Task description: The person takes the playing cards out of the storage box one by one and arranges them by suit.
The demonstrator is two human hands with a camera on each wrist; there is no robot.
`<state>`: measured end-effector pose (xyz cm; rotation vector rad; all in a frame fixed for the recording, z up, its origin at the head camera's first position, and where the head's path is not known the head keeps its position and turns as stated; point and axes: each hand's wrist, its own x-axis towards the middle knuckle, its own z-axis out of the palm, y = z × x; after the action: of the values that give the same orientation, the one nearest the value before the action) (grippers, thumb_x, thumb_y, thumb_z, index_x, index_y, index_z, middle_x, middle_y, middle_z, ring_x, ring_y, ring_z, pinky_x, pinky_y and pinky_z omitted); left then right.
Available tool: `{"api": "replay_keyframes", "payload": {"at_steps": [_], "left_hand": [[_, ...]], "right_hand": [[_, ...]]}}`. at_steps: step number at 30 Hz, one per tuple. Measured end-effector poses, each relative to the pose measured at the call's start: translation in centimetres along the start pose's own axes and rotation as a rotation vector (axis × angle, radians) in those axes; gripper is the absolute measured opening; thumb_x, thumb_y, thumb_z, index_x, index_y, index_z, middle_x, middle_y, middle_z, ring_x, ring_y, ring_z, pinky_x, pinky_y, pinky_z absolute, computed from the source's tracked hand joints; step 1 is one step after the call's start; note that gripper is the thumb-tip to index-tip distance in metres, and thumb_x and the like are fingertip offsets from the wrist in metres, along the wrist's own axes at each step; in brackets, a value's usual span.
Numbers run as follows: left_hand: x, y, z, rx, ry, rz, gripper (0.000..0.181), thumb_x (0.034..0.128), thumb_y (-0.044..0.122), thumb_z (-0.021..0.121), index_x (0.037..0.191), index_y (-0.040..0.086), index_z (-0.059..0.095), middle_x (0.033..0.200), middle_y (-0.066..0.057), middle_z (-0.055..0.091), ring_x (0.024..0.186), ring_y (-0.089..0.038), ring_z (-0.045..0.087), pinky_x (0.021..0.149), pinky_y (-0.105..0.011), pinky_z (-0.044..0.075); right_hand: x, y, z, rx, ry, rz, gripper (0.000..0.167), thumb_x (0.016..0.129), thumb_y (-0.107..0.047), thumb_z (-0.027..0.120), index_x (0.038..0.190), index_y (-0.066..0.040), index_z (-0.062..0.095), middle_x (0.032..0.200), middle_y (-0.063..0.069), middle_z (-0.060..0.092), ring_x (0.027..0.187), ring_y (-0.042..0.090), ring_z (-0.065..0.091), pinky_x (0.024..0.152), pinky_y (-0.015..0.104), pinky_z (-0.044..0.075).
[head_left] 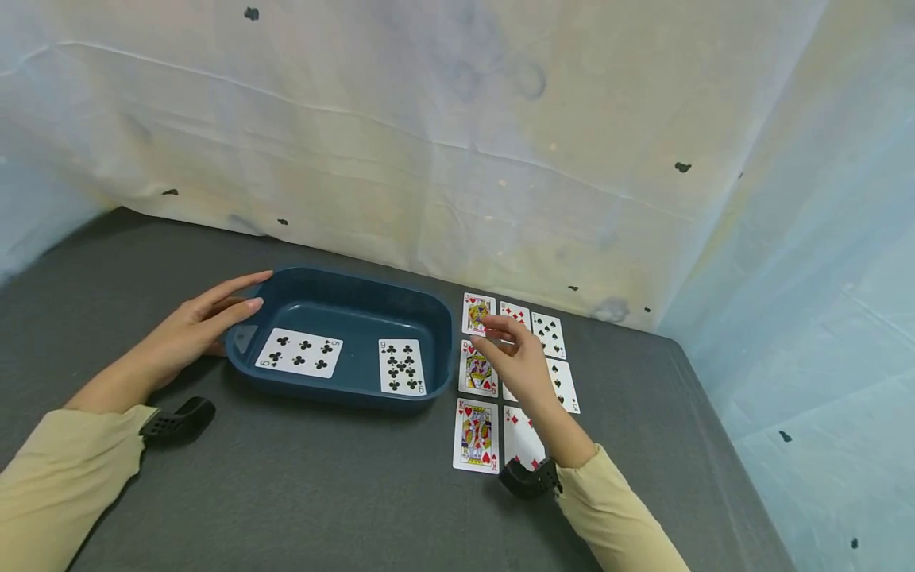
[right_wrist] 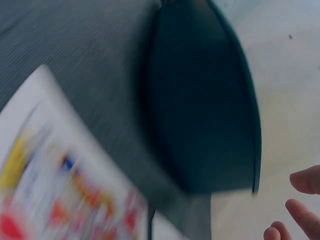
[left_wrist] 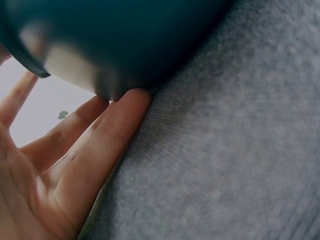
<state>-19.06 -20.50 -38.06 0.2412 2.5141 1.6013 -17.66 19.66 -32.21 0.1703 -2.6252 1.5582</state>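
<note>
My left hand (head_left: 189,330) rests against the left end of a dark blue plastic basin (head_left: 343,389), its fingers fairly straight along the rim. In the left wrist view, the fingers (left_wrist: 95,155) touch the basin's outer wall. Inside lie a six of clubs (head_left: 300,353) and a nine of clubs (head_left: 402,367), face up. My right hand (head_left: 525,365) hovers over face-up cards right of the basin, fingers loosely bent, holding nothing. Near its fingertips are a heart face card (head_left: 477,314) and another heart face card (head_left: 478,370). It partly hides the middle column.
The cards lie in rows and columns: a king of hearts (head_left: 475,435), diamonds (head_left: 523,437) and spades (head_left: 549,335). A grey cloth (head_left: 322,492) covers the table. A pale curtain (head_left: 429,143) hangs behind it, and another (head_left: 808,278) hangs on the right.
</note>
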Motion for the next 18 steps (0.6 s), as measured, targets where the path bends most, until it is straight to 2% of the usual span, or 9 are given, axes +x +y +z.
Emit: {"api": "replay_keyframes", "payload": {"at_steps": [7,14,18], "left_hand": [[0.2,-0.2,0.1,-0.018,0.004,0.006,0.06,0.1013,0.044,0.042,0.153,0.037,0.014,0.153,-0.028,0.02,0.127,-0.05,0.035,0.081,-0.056,0.052],[0.2,0.0,0.2,-0.023,0.004,0.004,0.06,0.1009,0.045,0.043,0.153,0.037,0.015,0.155,-0.027,0.018,0.129,-0.051,0.033,0.082,-0.058,0.051],[0.1,0.0,0.1,-0.023,0.004,0.005,0.06,0.1009,0.045,0.043,0.153,0.038,0.015,0.155,-0.027,0.019,0.129,-0.05,0.034,0.081,-0.058,0.051]], "right_hand": [[1.3,-2.6,3.2,0.106,-0.068,-0.07,0.036,0.088,-0.013,0.068,0.122,-0.003,0.062,0.125,0.014,0.06,0.11,0.025,0.056,0.097,0.038,0.046],[2.4,-4.0,5.5,0.155,-0.103,-0.067,0.037,0.088,-0.013,0.069,0.123,-0.003,0.062,0.125,0.017,0.059,0.109,0.023,0.057,0.093,0.035,0.049],[2.9,-4.5,6.7,0.155,-0.151,-0.061,0.039,0.088,-0.013,0.069,0.125,-0.004,0.061,0.126,0.017,0.059,0.11,0.023,0.056,0.091,0.033,0.049]]}}
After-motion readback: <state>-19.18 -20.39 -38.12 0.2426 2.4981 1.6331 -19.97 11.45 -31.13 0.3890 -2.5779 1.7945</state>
